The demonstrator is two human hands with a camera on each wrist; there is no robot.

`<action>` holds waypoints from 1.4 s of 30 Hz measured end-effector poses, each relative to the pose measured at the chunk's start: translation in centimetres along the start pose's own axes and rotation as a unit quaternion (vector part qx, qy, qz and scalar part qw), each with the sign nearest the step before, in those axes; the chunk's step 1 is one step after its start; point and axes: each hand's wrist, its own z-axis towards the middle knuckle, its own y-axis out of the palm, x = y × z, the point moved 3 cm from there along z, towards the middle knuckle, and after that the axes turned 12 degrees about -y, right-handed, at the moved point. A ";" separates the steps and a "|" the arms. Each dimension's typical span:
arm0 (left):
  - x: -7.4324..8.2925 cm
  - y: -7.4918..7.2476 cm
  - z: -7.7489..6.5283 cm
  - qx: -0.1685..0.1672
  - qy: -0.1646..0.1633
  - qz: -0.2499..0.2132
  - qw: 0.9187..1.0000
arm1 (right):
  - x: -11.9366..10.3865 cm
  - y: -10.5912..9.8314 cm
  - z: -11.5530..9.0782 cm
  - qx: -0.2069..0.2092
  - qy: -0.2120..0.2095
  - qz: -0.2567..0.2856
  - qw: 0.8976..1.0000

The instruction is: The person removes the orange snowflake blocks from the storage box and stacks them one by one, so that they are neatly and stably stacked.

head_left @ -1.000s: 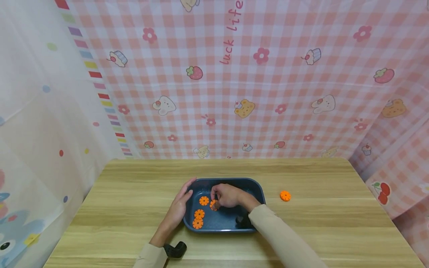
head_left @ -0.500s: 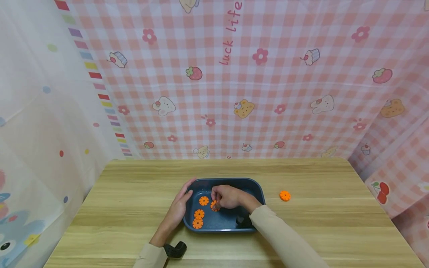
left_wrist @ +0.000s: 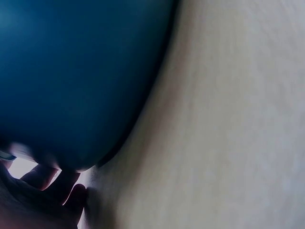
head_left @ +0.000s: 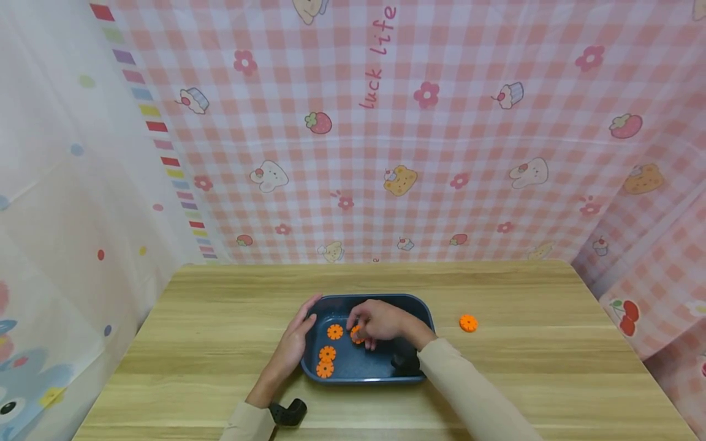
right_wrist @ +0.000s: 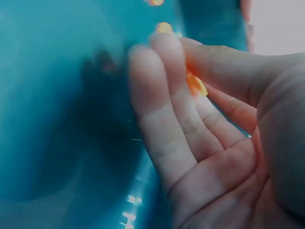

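Observation:
In the head view my right hand (head_left: 380,320) is over a dark blue rectangular basin (head_left: 380,380) and pinches an orange notched disc (head_left: 357,334) between thumb and fingertips. The right wrist view shows only an orange edge of this disc (right_wrist: 196,85) behind the fingers. My left hand (head_left: 295,337) rests along the basin's left side, fingers extended by the outer wall and thumb at the rim. Its fingertips meet the wall in the left wrist view. Left of the held disc lies another orange disc (head_left: 334,332); two more, one the lower disc (head_left: 325,369), overlap near the front left corner.
Right of the basin, orange discs (head_left: 469,323) lie on the wooden table (head_left: 524,367). Black wrist devices show at both arms, the left wrist device (head_left: 289,412) just in front of the basin. A pink checked cloth (head_left: 353,153) hangs behind the table.
My right hand has lifted slightly and shifted a little right, with the pinched disc moving along. The left hand stays against the basin, and the other discs keep their places.

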 end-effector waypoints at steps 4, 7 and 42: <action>0.0 0.0 0.0 0.002 0.001 -0.001 1.000 | -0.2 -0.6 -0.5 0.008 -0.003 0.038 0.999; 0.1 0.0 0.0 0.003 0.002 -0.001 1.000 | -0.3 -1.0 -0.8 0.015 0.003 0.069 0.998; 0.1 0.0 -0.2 0.006 0.003 0.002 1.000 | -0.7 -5.8 -7.9 0.146 -0.087 -0.019 0.985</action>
